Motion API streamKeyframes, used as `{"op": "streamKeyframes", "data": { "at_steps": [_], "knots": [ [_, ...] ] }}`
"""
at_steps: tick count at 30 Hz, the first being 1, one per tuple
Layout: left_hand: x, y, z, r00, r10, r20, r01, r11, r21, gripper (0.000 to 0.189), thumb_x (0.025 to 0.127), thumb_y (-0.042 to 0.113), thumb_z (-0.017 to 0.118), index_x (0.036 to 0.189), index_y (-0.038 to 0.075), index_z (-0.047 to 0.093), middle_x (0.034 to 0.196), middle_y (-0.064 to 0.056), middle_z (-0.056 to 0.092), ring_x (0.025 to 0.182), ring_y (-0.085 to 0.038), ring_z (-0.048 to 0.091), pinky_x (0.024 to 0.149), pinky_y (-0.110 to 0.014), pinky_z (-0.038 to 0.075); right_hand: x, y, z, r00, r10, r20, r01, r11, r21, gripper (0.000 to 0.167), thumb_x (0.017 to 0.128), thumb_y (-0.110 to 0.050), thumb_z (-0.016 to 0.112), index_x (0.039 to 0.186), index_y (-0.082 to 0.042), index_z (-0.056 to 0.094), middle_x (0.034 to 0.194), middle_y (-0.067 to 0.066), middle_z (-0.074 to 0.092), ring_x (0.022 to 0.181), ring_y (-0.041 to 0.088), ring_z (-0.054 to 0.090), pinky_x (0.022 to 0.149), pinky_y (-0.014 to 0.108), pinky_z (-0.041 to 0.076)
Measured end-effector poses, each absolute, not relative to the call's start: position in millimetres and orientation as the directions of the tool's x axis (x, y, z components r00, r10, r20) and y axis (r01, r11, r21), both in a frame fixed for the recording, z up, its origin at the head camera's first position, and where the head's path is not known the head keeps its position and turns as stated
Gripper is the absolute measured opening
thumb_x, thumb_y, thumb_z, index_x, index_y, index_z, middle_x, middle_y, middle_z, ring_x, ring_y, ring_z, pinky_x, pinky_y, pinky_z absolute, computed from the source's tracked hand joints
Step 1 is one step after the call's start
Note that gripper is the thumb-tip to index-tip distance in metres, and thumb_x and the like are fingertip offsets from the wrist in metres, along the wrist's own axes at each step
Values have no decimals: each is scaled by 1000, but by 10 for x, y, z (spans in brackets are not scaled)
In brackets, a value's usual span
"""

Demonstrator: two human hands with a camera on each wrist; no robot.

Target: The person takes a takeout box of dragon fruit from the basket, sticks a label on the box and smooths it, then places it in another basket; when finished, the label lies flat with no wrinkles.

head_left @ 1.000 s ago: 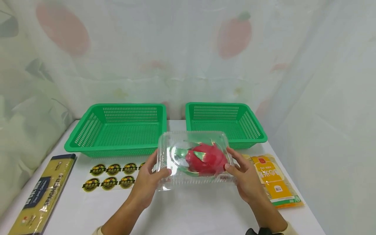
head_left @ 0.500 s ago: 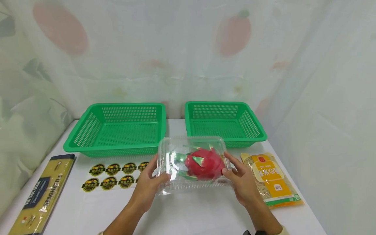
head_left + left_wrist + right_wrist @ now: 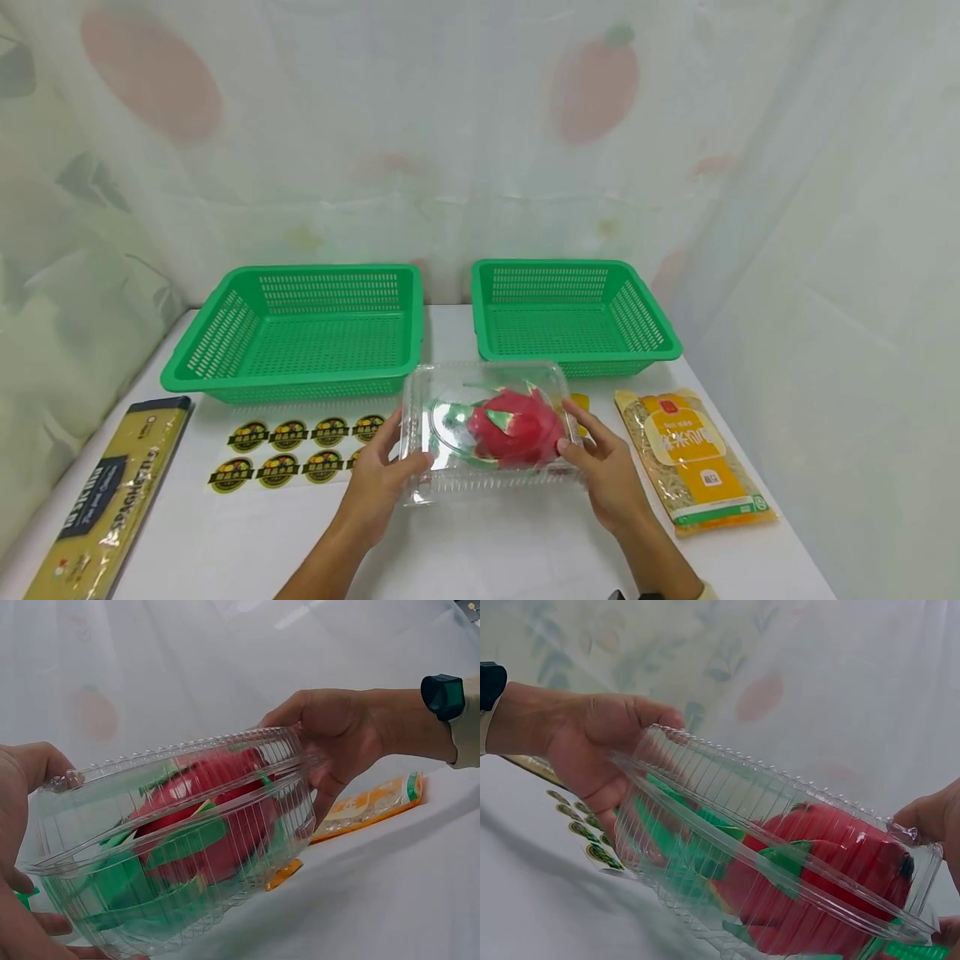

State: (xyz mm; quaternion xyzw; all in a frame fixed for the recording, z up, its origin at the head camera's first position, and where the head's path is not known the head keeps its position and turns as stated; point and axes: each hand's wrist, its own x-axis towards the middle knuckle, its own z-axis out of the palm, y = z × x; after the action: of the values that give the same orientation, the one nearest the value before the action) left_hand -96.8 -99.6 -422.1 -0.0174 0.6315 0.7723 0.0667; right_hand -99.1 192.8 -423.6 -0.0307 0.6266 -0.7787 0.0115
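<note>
A clear plastic clamshell box (image 3: 450, 475) with its lid down is held between both hands above the table. Inside lies a red dragon fruit (image 3: 517, 427) with green-tipped scales, toward the box's right end. My left hand (image 3: 378, 475) grips the left end, thumb over the top edge and fingers beneath, as the left wrist view shows. At the opposite end my right hand (image 3: 609, 477) grips the box the same way, thumb on top. The right wrist view shows the box (image 3: 705, 802) tilted, with the dragon fruit (image 3: 817, 870) behind its ribbed wall.
Two green baskets (image 3: 300, 385) stand side by side at the back, the right basket (image 3: 577, 357) smaller. A sheet of round black-and-gold stickers (image 3: 282, 468) lies left of the box. A spaghetti pack (image 3: 112, 492) is at far left, a yellow noodle bag (image 3: 697, 458) at right.
Both hands have brought the box slightly down and toward the person, the right hand also shifting a little left. The dragon fruit stays inside and the baskets keep their places.
</note>
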Motion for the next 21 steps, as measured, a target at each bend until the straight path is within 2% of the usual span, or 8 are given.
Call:
{"op": "streamKeyframes", "data": {
  "at_steps": [6,13,21],
  "knots": [
    [-991,-1010,-4303,-988,95,-121,-138,-190,972,90,81,4,68,155,9,16,154,-19,20,128,-45,38,95,-44,43,-1007,1910,-4301,-999,-52,6,4,-191,-982,57,90,-4,65,144,-5,45,149,7,32,108,34,48,82,31,52],
    [-1012,-1030,-4393,-986,94,-141,-153,-133,979,90,83,7,68,155,10,15,156,-23,13,135,-47,24,102,-52,33,-1025,1876,-4411,-999,-35,-24,31,-210,-977,56,89,-3,66,143,-6,47,146,7,36,107,33,51,82,30,52],
    [-1035,-1072,-4506,-980,93,-177,-185,-82,979,91,82,10,70,155,8,16,155,-27,11,136,-52,13,104,-57,27,-1045,1848,-4543,-998,-11,-56,57,-204,-977,56,88,-3,68,141,-7,50,144,10,39,106,32,52,80,29,51]
  ]
}}
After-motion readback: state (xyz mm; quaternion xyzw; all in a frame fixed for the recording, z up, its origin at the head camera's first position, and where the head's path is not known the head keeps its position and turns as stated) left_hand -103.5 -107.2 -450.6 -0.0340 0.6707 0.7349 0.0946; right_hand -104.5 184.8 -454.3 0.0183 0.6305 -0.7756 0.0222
